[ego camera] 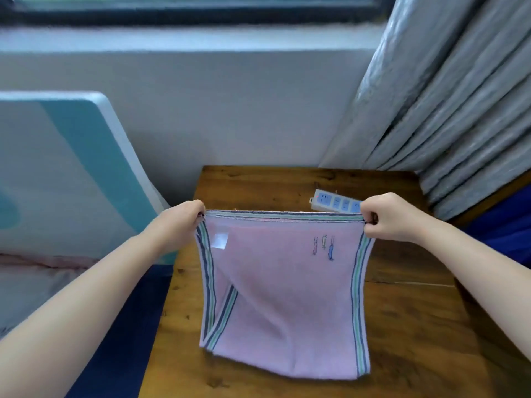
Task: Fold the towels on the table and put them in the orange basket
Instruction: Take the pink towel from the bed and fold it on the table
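The left hand (pixel 184 219) and right hand (pixel 385 218) each pinch a top corner of the pink towel (pixel 284 297), both grips clamped on it. The towel hangs taut above the wooden desk (pixel 402 326), its lower end resting there, in front of a power strip (pixel 334 203).

Soft, even daylight w/ a cool bluish cast, apparently from the window (pixel 198 7) at top. Shadows faint; only a thin one under the towel (pixel 284 297) on the wooden table (pixel 402 326). No harsh glare. Wide-angle lens bows straight lines near edges; forearms stretch toward bottom corners. Window frame and curtain (pixel 448 90) look soft, slightly smeared; center approx. sharpest.
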A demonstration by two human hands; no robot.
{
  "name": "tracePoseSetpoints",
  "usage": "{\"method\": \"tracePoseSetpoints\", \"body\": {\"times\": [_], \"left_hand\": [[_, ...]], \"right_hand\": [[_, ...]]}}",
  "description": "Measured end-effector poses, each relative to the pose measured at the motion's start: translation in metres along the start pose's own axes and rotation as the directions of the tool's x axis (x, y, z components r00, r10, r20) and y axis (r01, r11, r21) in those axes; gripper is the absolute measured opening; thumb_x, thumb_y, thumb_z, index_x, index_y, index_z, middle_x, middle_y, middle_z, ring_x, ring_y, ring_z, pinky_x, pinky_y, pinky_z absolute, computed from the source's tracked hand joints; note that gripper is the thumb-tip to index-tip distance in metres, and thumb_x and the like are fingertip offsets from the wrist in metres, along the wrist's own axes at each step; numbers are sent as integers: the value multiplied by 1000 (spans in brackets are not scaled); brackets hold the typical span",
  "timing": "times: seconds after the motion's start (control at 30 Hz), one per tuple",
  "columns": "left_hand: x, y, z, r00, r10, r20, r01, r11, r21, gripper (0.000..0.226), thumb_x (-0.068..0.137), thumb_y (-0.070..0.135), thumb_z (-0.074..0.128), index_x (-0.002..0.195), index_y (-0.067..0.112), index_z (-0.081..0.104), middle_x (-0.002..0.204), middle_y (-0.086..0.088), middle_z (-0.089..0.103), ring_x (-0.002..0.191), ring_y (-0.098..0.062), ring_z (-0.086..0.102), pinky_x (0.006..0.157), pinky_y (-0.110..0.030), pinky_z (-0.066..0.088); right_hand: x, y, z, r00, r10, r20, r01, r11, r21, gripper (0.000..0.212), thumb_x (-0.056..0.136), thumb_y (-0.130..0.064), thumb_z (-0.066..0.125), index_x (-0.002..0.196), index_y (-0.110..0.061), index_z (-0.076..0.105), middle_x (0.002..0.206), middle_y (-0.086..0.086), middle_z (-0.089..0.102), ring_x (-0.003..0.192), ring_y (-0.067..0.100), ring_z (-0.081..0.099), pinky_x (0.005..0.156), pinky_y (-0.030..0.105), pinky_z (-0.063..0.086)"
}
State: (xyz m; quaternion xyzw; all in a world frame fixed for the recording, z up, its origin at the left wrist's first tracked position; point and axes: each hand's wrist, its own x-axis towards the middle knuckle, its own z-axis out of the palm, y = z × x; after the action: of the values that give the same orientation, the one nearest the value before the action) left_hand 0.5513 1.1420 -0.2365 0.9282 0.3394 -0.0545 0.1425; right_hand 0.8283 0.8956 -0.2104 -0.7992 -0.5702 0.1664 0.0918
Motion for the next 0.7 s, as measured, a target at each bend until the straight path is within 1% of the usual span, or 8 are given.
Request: {"method": "tracePoseSetpoints", "body": {"times": [0.1, 0.2, 0.27, 0.33, 0.4, 0.47, 0.57, 0.7], "left_hand": [[-16, 13, -45, 896, 121, -426, -132, 991, 4, 13, 87, -4, 46, 90, -7, 59, 89, -24, 63, 75, -39, 63, 65, -41, 50], [-36, 18, -80, 696, 229, -681, -216, 971, 105, 10, 70, -7, 53, 75, -11, 61, 71, -26, 64, 54, -37, 64, 45, -38, 51], [-44, 19, -95, 780, 226, -584, -187, 974, 127, 13, 77, -7, 50, 85, -8, 61, 85, -24, 66, 70, -37, 66, 57, -39, 53], [-47, 22, -104, 965, 186, -186, -124, 944, 304, 22, 86, -2, 43, 103, 1, 57, 110, -14, 61, 99, -30, 62, 77, -34, 48], [-54, 31, -115, 988, 157, -1, -143, 898, 416, 27, 87, 2, 43, 112, 8, 52, 119, -5, 55, 109, -24, 58, 82, -30, 47], [-53, 36, -135, 913, 359, -191, -216, 827, 520, 24, 75, -7, 59, 98, 1, 60, 101, -14, 64, 88, -29, 67, 66, -28, 53], [-57, 35, -158, 790, 366, -492, -274, 928, 250, 13, 72, -15, 63, 84, -10, 64, 84, -28, 67, 72, -39, 66, 63, -36, 54], [-62, 50, -146, 976, 146, -161, -109, 969, 221, 25, 91, 4, 40, 109, 4, 57, 117, -11, 59, 106, -25, 56, 85, -31, 45]], "right_hand": [[-10, -18, -41, 959, 7, -284, -3, 1000, 15, 34, 61, 10, 65, 54, -12, 40, 54, 7, 46, 56, 23, 48, 55, 28, 31], [-37, -42, -76, 777, -144, -613, 88, 989, -121, 16, 58, 7, 56, 50, -3, 46, 50, 18, 53, 48, 30, 55, 49, 28, 43], [-51, -59, -86, 696, -265, -668, 100, 956, -275, 13, 61, -4, 46, 51, 2, 52, 52, 18, 57, 48, 30, 58, 48, 30, 50], [-57, -76, -90, 844, -257, -471, 57, 916, -398, 17, 69, -8, 45, 58, 1, 56, 65, 20, 63, 63, 31, 63, 57, 31, 50], [-64, -85, -96, 996, -75, -48, 44, 882, -469, 15, 80, -10, 49, 65, -13, 51, 89, 16, 66, 88, 28, 62, 75, 32, 44], [-70, -85, -111, 999, 3, -54, -23, 922, -387, 17, 79, -7, 57, 65, -14, 53, 88, 16, 66, 88, 29, 62, 75, 33, 43], [-80, -79, -139, 849, -26, -527, -68, 985, -158, 3, 71, 7, 64, 74, 6, 64, 77, 25, 66, 78, 35, 64, 69, 36, 45], [-74, -89, -131, 972, 131, -196, -169, 967, -190, 6, 78, -1, 57, 74, -6, 58, 74, 11, 56, 85, 30, 59, 64, 26, 33]]}}
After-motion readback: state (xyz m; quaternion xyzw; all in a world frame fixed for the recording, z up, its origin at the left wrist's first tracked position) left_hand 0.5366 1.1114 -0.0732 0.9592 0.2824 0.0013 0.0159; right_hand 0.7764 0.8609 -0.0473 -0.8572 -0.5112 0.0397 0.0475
